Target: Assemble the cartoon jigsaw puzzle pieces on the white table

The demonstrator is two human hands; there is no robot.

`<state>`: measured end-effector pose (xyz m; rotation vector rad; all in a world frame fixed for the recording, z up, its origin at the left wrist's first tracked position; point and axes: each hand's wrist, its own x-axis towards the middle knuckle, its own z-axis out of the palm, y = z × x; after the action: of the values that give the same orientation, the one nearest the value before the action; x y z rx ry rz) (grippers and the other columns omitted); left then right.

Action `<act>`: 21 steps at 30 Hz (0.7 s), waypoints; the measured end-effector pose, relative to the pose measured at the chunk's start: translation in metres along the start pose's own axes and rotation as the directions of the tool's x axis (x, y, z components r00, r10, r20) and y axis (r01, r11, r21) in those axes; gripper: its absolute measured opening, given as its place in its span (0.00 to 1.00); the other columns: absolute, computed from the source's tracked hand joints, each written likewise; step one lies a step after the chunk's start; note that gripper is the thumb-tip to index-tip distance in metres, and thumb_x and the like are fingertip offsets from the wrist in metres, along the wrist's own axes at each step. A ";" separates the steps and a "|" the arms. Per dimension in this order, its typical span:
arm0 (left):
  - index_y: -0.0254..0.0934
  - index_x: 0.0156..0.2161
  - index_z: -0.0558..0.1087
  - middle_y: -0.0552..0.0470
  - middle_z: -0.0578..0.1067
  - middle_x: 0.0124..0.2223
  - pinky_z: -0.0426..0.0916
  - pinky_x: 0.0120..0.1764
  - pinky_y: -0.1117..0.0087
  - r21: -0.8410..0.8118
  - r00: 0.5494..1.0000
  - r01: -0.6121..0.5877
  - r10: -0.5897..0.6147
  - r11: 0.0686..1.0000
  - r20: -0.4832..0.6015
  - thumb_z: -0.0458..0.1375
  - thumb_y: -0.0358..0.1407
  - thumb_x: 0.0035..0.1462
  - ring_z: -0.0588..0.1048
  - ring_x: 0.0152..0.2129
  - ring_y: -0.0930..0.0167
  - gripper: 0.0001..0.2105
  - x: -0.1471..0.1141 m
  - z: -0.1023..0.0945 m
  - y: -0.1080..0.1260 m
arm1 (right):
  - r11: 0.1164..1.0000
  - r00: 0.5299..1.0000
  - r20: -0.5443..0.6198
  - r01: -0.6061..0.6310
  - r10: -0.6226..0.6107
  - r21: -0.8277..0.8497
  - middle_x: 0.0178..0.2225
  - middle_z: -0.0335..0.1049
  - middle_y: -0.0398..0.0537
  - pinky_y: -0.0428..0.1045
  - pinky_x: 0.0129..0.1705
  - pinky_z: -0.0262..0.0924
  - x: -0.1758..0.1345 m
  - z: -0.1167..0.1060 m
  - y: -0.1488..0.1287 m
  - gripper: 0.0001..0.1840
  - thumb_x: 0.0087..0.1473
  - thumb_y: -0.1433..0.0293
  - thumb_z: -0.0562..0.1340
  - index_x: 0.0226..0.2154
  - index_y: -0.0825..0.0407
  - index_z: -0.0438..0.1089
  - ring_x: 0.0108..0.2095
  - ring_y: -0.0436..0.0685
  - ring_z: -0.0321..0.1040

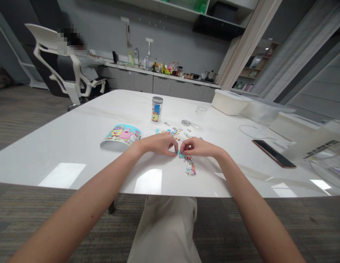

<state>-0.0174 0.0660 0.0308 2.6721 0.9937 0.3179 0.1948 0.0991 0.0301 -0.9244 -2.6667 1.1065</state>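
Observation:
My left hand (167, 144) is pinched at the upper left end of a partly joined jigsaw strip (190, 168), its fingertips on a small blue puzzle piece. From the other side, my right hand (194, 147) pinches the blue part of the same strip; the two sets of fingertips nearly meet. Loose puzzle pieces (174, 130) lie scattered just beyond both hands. A curled picture sheet (123, 133) with cartoon figures rests left of my left hand. Behind the pieces stands a clear jar (157, 109) with a metal lid and a coloured label.
On the white table (84, 146) lie a round metal lid (186, 122) and a clear ring-shaped item (201, 109). A dark phone-like slab (272, 153) and pale storage boxes (230, 102) are at the right. Someone sits in a white chair (73, 73) at the back left.

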 end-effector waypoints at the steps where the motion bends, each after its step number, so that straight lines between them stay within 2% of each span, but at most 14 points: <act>1: 0.40 0.36 0.79 0.60 0.62 0.18 0.55 0.29 0.74 0.000 1.000 -0.002 0.002 1.000 -0.003 0.59 0.36 0.50 0.62 0.18 0.77 0.08 0.000 0.000 0.001 | 1.000 1.000 -0.001 -0.005 0.005 -0.004 0.26 0.71 0.44 0.45 0.28 0.56 0.000 0.000 0.000 0.07 0.46 0.70 0.60 0.30 0.54 0.73 0.26 0.50 0.64; 8: 0.39 0.34 0.79 0.60 0.63 0.18 0.55 0.29 0.74 -0.004 0.999 -0.014 0.014 1.000 -0.040 0.60 0.36 0.50 0.62 0.18 0.78 0.07 0.002 0.000 0.007 | 1.000 1.000 -0.008 0.000 0.000 0.007 0.27 0.72 0.44 0.45 0.28 0.56 -0.001 0.001 -0.001 0.08 0.44 0.71 0.60 0.31 0.54 0.72 0.26 0.50 0.64; 17: 0.39 0.34 0.79 0.58 0.68 0.21 0.54 0.27 0.75 0.019 0.999 0.022 -0.021 1.000 -0.029 0.61 0.38 0.50 0.64 0.20 0.77 0.08 0.004 0.004 0.010 | 0.999 0.999 -0.036 0.014 -0.015 -0.037 0.28 0.71 0.45 0.45 0.29 0.55 -0.007 -0.007 0.001 0.07 0.47 0.70 0.60 0.32 0.54 0.71 0.27 0.50 0.63; 21: 0.40 0.35 0.79 0.58 0.69 0.22 0.54 0.27 0.75 0.037 0.999 -0.001 0.003 0.999 -0.041 0.61 0.38 0.50 0.64 0.19 0.77 0.07 0.005 0.006 0.011 | 0.999 1.000 0.010 -0.009 0.010 -0.053 0.25 0.69 0.43 0.45 0.27 0.53 -0.009 -0.008 0.002 0.06 0.47 0.69 0.61 0.30 0.54 0.71 0.26 0.50 0.61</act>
<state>-0.0053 0.0605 0.0292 2.7100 1.0185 0.3600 0.2053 0.0999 0.0352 -0.9436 -2.7150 1.0498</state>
